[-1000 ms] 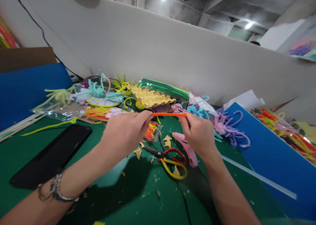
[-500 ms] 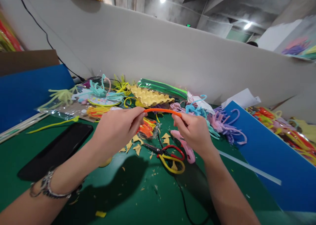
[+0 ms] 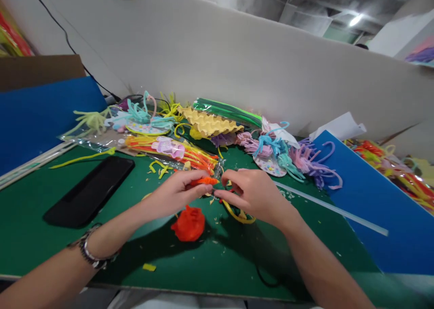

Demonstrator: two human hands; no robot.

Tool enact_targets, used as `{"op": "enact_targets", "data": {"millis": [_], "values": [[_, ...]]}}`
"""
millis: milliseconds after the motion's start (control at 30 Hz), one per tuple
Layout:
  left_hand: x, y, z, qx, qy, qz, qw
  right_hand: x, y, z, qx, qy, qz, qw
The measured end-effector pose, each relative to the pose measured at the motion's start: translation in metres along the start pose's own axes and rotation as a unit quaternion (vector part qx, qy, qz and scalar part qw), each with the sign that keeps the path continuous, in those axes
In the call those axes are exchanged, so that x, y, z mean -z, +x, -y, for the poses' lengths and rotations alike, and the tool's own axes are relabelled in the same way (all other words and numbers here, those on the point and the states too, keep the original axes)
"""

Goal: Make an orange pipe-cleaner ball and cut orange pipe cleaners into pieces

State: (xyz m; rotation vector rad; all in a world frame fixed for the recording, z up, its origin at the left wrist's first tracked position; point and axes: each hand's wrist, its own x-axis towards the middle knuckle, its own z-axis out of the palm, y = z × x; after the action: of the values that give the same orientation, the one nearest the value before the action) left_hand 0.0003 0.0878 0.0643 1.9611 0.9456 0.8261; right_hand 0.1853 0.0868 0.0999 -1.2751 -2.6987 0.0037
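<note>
My left hand (image 3: 178, 191) and my right hand (image 3: 249, 194) meet low over the green table (image 3: 50, 241). Between their pinched fingertips is a folded orange pipe cleaner (image 3: 204, 181); only a short piece of it shows. Just below my left hand lies a round orange-red craft piece (image 3: 189, 223). Under my right hand lie scissors with yellow and red handles (image 3: 237, 214), mostly hidden. A bracelet sits on my left wrist.
A black phone (image 3: 90, 190) lies at the left. Piles of coloured pipe cleaners (image 3: 281, 153), a yellow egg tray (image 3: 210, 124) and plastic bags line the back by a grey partition. Blue boards (image 3: 366, 205) stand left and right. Paper scraps dot the mat.
My hands came down and together from holding the orange pipe cleaner stretched out; it is now folded short between them. The view tilted down and an orange-red piece came into view.
</note>
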Motion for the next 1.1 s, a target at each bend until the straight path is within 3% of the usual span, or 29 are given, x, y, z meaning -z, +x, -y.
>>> {"op": "enact_targets", "data": {"millis": [100, 200, 400, 500, 567, 700, 867, 967, 1100], "values": [[0.002, -0.001, 0.002, -0.016, -0.018, -0.039, 0.999, -0.009, -0.017, -0.009, -0.071, 0.000, 0.067, 0.995], [0.002, -0.004, 0.004, -0.030, -0.050, -0.033, 0.998, -0.032, -0.034, -0.014, -0.126, -0.044, 0.116, 0.984], [0.000, -0.007, 0.011, -0.006, -0.087, -0.089, 0.992, -0.065, -0.053, -0.006, -0.122, -0.089, 0.038, 0.988], [-0.001, -0.005, 0.014, 0.014, -0.086, -0.106, 0.991, -0.069, -0.054, -0.002, -0.127, -0.086, 0.019, 0.988], [-0.003, -0.004, 0.015, 0.037, -0.098, -0.127, 0.986, -0.070, -0.053, -0.001, -0.123, -0.087, 0.039, 0.988], [-0.010, -0.002, 0.019, 0.104, -0.229, -0.137, 0.958, -0.066, -0.049, -0.006, -0.138, -0.031, 0.076, 0.987], [-0.014, -0.002, 0.024, 0.139, -0.336, -0.123, 0.923, -0.059, -0.053, -0.020, -0.180, 0.042, 0.058, 0.981], [-0.013, -0.002, 0.023, 0.107, -0.291, -0.112, 0.944, -0.064, -0.052, -0.024, -0.152, 0.018, 0.043, 0.987], [-0.013, -0.005, 0.017, 0.029, -0.119, -0.128, 0.984, -0.071, -0.040, -0.019, -0.069, -0.026, 0.071, 0.995]]}}
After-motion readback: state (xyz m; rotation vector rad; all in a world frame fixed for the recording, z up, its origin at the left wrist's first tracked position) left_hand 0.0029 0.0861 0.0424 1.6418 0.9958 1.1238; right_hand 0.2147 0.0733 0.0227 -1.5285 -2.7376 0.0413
